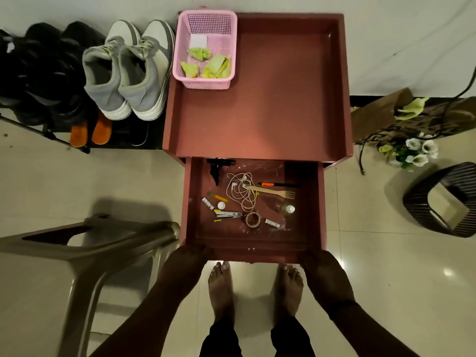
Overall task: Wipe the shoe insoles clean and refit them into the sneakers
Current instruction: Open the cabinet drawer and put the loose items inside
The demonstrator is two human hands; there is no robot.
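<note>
Both hands, left hand [192, 255] and right hand [313, 257], have fingers clamped on the open drawer [253, 249] front edge, apparently to search it; sneakers [126, 70] wait untouched.

— Any writing you can read here?
— None. Two small white tubes [207, 203] [272, 223] in the drawer [322, 202] carry dark print, but it is too small to make out.
— And the white card [198, 41] in the pink basket [206, 83]?
— It looks blank from here.
— The sneakers [128, 73]?
— No logo or lettering shows on them.
</note>
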